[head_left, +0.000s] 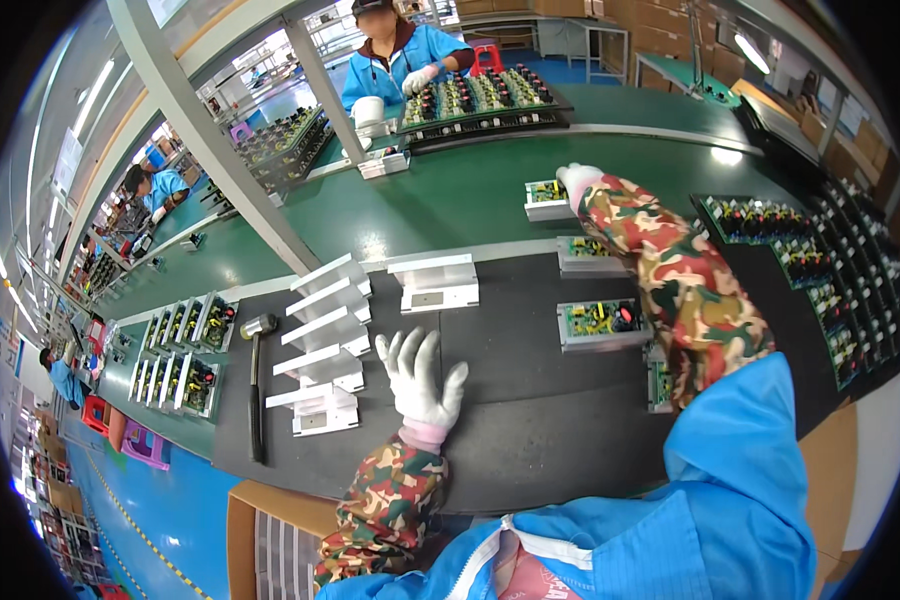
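My left hand (pixel 420 380), in a white glove, is held with its fingers spread above the black mat, holding nothing. It is nearest to a row of bent silver metal brackets (pixel 327 410) on its left. Another bracket (pixel 438 285) stands just beyond its fingertips. My right hand (pixel 578 182), also gloved, reaches far across to the green surface. Its fingers grip the right end of a circuit board in a metal bracket (pixel 546 208). Two similar bracketed boards (pixel 600 322) (pixel 588 258) lie nearer on the mat, and another is partly hidden under my right sleeve.
A hammer (pixel 256 380) lies left of the brackets. Finished-looking bracketed boards (pixel 185 335) stand further left. Rows of bare circuit boards (pixel 760 220) fill the right side. A grey post (pixel 210 140) rises at the left. Opposite, a co-worker (pixel 400 65) handles a board panel (pixel 485 105).
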{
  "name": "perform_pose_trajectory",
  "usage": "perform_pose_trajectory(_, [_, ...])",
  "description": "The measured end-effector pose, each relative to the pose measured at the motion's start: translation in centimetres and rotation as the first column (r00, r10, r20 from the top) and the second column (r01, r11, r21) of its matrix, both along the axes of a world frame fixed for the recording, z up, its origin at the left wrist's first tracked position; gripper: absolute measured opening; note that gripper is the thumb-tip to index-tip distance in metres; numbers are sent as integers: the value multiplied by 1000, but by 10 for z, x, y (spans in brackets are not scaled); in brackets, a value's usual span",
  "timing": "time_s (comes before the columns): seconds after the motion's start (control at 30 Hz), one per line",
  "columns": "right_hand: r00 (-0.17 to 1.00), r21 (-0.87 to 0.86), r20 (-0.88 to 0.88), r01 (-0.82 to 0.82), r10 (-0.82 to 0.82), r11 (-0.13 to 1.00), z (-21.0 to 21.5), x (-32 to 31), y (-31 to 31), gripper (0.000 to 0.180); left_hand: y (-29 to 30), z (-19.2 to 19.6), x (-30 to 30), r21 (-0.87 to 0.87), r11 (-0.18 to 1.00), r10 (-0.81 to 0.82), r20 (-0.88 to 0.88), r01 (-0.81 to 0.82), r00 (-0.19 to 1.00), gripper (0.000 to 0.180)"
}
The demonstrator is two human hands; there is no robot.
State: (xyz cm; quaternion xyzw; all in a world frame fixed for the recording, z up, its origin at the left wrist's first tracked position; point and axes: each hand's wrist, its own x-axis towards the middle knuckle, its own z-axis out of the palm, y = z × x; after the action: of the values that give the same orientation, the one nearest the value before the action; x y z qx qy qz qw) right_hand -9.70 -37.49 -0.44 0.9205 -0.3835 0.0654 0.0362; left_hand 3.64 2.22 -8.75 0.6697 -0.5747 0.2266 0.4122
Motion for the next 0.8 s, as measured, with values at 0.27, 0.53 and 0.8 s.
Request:
perform_pose_trajectory(0.27, [995,-10,-38,-98,97,995,-43,23,-39,37,6,0,3,85,996,-19,-54,23,998,52])
perform_pose_trajectory(0.53, [977,27,-194,90,-83,996,-139,-15,-192,37,-23,7,-8,82,983,-158,-90,166,983,53])
perform_pose_trajectory(0.8, [927,336,195,-371,322,866,-12,94,6,65,16,7,2,116,993,7,-96,4,995,51])
